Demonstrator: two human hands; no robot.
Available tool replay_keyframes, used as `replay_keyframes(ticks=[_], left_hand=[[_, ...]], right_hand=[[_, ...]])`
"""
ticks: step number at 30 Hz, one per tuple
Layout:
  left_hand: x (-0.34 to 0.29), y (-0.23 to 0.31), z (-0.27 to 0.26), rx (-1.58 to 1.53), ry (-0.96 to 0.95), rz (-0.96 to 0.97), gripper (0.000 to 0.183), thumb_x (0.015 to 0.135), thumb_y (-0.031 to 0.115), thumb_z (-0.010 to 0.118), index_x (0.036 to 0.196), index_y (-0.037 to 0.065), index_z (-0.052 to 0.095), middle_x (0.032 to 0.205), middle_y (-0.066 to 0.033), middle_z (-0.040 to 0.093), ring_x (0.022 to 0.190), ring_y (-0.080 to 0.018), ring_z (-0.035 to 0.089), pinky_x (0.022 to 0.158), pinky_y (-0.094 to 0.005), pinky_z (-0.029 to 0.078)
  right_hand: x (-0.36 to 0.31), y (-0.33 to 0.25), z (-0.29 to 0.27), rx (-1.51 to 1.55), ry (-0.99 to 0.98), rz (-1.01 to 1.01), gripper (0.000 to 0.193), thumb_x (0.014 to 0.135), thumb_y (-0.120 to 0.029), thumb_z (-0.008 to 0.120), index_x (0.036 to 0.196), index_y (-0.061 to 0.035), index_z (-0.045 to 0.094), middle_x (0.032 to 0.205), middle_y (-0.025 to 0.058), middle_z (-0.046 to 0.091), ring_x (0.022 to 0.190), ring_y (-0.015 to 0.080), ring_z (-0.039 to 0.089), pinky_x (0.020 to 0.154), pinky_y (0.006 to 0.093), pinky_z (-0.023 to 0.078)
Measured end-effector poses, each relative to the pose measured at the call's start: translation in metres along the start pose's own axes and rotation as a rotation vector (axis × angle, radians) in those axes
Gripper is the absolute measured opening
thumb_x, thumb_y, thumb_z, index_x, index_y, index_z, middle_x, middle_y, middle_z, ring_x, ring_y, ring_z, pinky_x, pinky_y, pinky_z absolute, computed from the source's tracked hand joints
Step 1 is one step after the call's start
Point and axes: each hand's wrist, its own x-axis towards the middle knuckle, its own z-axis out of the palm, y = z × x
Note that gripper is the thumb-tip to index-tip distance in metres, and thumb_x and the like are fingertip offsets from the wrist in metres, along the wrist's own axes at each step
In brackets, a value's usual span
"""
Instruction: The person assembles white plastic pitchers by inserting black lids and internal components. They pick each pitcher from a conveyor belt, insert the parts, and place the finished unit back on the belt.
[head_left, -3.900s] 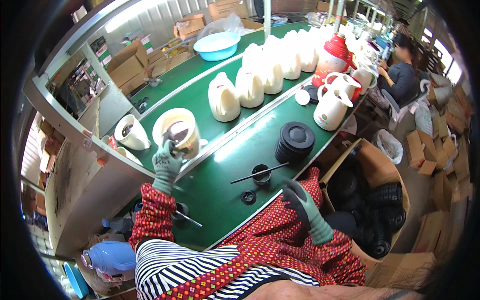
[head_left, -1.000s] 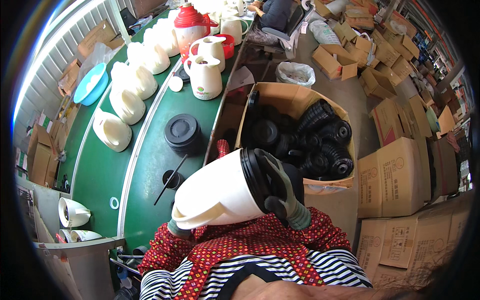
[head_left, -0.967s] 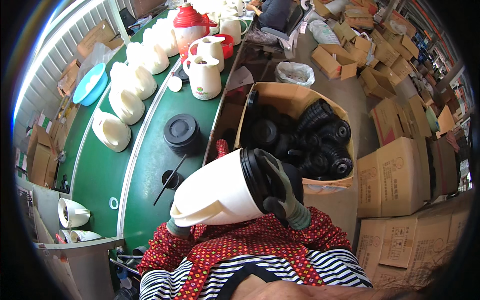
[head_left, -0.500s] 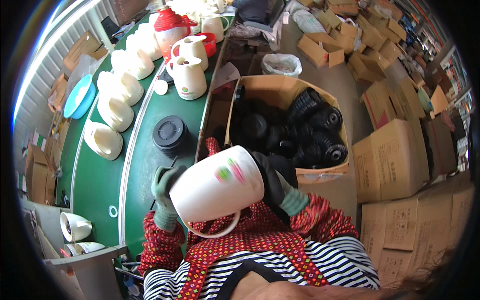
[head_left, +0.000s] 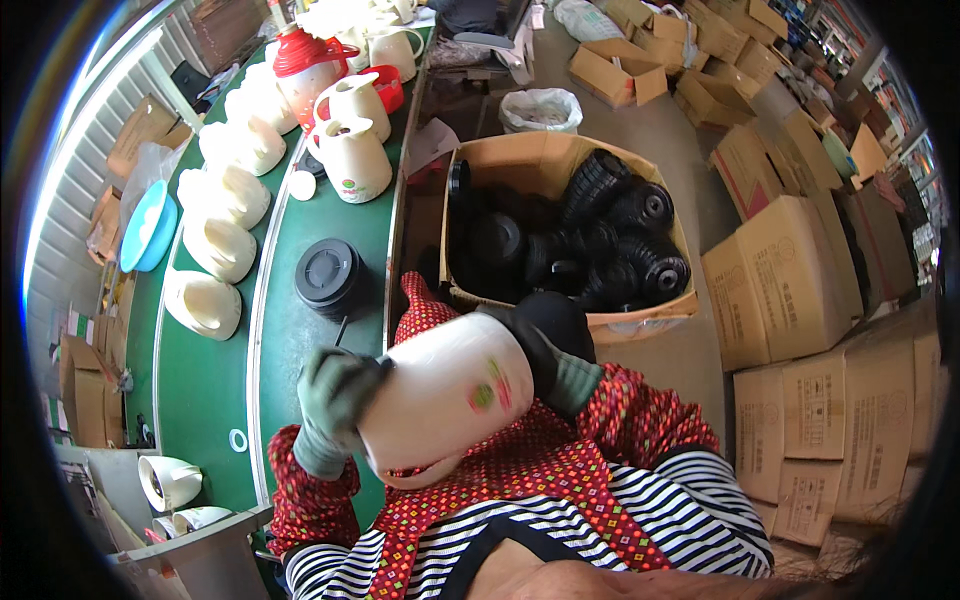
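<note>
White with a pink and green print, the jug (head_left: pixel 440 395) is held between your two gloved hands at the lower centre of the frame. It lies nearly on its side, its long axis slanting from lower left up to the right, with the print toward the right end and the handle (head_left: pixel 420 475) curving out underneath, toward your apron. Your gloves hide both ends, so which one is the mouth cannot be told. Your left hand (head_left: pixel 337 400) is curled over the left end, fingers bent and slightly blurred; your right hand (head_left: pixel 543 365) clasps the right end, its fingertips hidden.

Just above your right hand, a cardboard box (head_left: pixel 655 312) holds a heap of black plastic parts, some nested in ribbed stacks. Near its top edge stands a bin (head_left: pixel 570 122) lined with a white bag, its contents too small to make out. At upper left, a blue basin (head_left: pixel 150 228) tilts beside the row of white jugs (head_left: pixel 220 248), and a red tub (head_left: pixel 388 92) sits behind two cream pitchers (head_left: pixel 357 172).
</note>
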Motion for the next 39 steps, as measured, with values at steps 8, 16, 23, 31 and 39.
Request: replay_keyframes(ticks=[8, 16, 23, 31, 39], left_hand=[[-0.114, -0.042, 0.080, -1.603, 0.181, -1.106, 0.039, 0.108, 0.030, 0.055, 0.132, 0.000, 0.064, 0.129, -0.0150, 0.070, 0.120, -0.0270, 0.068, 0.098, -0.0415, 0.058], [0.005, -0.014, 0.008, -0.058, -0.013, -0.120, 0.046, 0.065, 0.024, 0.081, 0.104, 0.002, 0.075, 0.092, -0.0157, 0.065, 0.083, -0.0379, 0.063, 0.075, -0.0463, 0.052], [-0.092, -0.029, 0.092, -1.926, 0.182, -1.160, 0.036, 0.099, 0.027, 0.064, 0.126, 0.003, 0.067, 0.120, -0.0145, 0.071, 0.112, -0.0287, 0.067, 0.096, -0.0410, 0.055], [-0.092, -0.029, 0.109, -1.847, 0.240, -1.097, 0.033, 0.092, 0.024, 0.070, 0.117, 0.002, 0.070, 0.109, -0.0146, 0.071, 0.103, -0.0302, 0.068, 0.091, -0.0418, 0.056], [0.004, -0.030, 0.023, -0.222, -0.118, -0.415, 0.032, 0.075, 0.020, 0.081, 0.101, 0.002, 0.075, 0.097, -0.0158, 0.070, 0.089, -0.0342, 0.069, 0.081, -0.0433, 0.056]], right_hand=[[0.007, -0.102, 0.076, -0.581, 0.070, -0.355, 0.090, 0.108, -0.059, 0.046, 0.169, -0.0027, 0.010, 0.172, 0.0112, 0.024, 0.156, 0.0253, 0.030, 0.129, 0.0408, 0.021], [0.009, -0.064, 0.039, 0.384, 0.172, 0.254, 0.080, 0.104, -0.046, 0.057, 0.165, -0.0019, 0.029, 0.166, 0.0177, 0.032, 0.151, 0.0314, 0.033, 0.125, 0.0436, 0.028], [0.018, -0.137, 0.065, -1.046, -0.115, -0.428, 0.116, 0.082, -0.069, 0.073, 0.165, -0.0005, 0.029, 0.171, 0.0343, 0.013, 0.158, 0.0527, 0.015, 0.127, 0.0576, 0.018], [0.024, -0.129, 0.067, -0.923, -0.082, -0.571, 0.096, 0.086, -0.054, 0.075, 0.159, -0.0030, 0.041, 0.165, 0.0309, 0.029, 0.152, 0.0517, 0.027, 0.124, 0.0594, 0.023], [0.005, -0.019, 0.040, 0.054, 0.175, -0.110, 0.060, 0.106, -0.021, 0.061, 0.159, -0.0033, 0.039, 0.158, 0.0106, 0.049, 0.143, 0.0195, 0.048, 0.121, 0.0380, 0.041]])
